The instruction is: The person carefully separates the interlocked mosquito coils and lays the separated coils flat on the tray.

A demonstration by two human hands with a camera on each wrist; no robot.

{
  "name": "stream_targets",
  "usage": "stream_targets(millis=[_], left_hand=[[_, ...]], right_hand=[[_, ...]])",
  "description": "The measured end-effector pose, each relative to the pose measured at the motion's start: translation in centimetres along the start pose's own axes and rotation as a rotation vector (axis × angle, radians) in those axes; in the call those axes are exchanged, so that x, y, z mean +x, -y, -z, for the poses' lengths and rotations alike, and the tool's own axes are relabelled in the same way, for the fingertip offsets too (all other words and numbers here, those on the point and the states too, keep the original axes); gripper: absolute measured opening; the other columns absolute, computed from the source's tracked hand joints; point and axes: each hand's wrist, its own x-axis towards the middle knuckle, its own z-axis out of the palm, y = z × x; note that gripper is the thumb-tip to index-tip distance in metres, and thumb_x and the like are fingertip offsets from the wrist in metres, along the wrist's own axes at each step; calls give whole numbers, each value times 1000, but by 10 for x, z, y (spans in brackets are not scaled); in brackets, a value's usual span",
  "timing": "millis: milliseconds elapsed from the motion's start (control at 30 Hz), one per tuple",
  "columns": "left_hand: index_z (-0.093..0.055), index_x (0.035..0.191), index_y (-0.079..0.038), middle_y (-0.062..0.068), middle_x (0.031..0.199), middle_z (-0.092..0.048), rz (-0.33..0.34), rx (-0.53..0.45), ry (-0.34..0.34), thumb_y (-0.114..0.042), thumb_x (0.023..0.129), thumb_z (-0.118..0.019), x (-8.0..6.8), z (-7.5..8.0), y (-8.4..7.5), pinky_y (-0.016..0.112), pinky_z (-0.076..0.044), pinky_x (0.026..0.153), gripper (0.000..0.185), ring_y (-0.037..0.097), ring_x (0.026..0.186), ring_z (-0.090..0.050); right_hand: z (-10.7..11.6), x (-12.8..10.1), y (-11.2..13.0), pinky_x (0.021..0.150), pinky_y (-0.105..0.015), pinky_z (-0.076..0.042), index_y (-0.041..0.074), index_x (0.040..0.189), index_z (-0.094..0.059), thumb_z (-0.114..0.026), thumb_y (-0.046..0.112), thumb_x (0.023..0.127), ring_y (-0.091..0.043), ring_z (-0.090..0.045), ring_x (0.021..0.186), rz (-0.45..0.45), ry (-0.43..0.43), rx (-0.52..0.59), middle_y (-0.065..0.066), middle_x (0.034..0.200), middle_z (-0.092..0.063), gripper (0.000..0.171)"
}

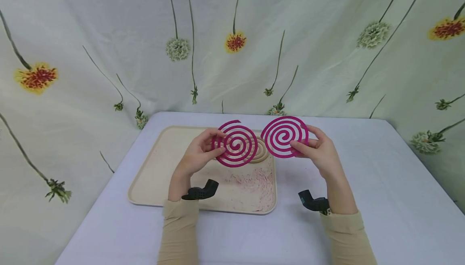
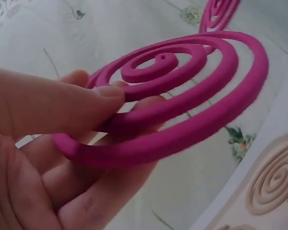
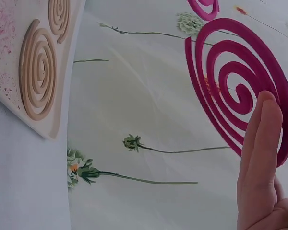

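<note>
My left hand [image 1: 197, 152] pinches a magenta mosquito coil [image 1: 236, 145] at its left edge, thumb in front and fingers behind. My right hand [image 1: 321, 150] holds a second magenta mosquito coil [image 1: 285, 136] by its right side. Both coils are up in the air, side by side above the tray, with only a small gap or slight overlap between them in the head view. The left wrist view shows the left thumb [image 2: 105, 98] lying across the coil's outer turns. In the right wrist view, the fingers [image 3: 266, 129] lie flat along the right coil's face.
A beige tray [image 1: 163, 176] lies on the white-covered table [image 1: 363, 168], with reddish crumbs [image 1: 254, 180] on its right part. Tan mosquito coils [image 3: 41, 72] lie at the tray's far right, partly hidden behind the magenta ones in the head view. A flower-patterned cloth [image 1: 312, 75] hangs behind.
</note>
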Motion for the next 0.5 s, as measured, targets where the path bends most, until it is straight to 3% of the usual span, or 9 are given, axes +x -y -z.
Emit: stream_targets(millis=[100,233,367,500], left_hand=[[-46,123,0,25,117,-53,59,0,22,7,87,-60,-6,14,2,36,-54,80,39,39,100,-60],[-38,129,-3,28,116,-56,127,-14,51,6,88,-60,-12,28,7,37,-54,81,47,40,100,-61],[-31,132,-3,30,111,-58,180,-29,84,6,88,-59,-18,36,11,36,-55,79,53,29,90,-66],[-32,130,-2,30,108,-59,221,-29,99,5,88,-60,-25,45,16,35,-55,78,51,24,85,-67]], right_hand=[[-8,-2,6,68,-33,-57,11,134,-36,-73,22,83,-28,-69,76,-8,-17,5,-17,106,-67,64],[-26,-14,36,66,-33,-57,1,113,-47,-66,24,89,-23,-69,77,8,18,-78,-19,99,-67,38],[-34,-20,53,69,-34,-57,-6,106,-53,-56,18,96,-18,-67,83,12,184,-128,-23,98,-66,26],[-35,-20,49,70,-35,-57,-6,108,-54,-61,12,92,-25,-67,86,-23,338,-127,-20,96,-68,25]])
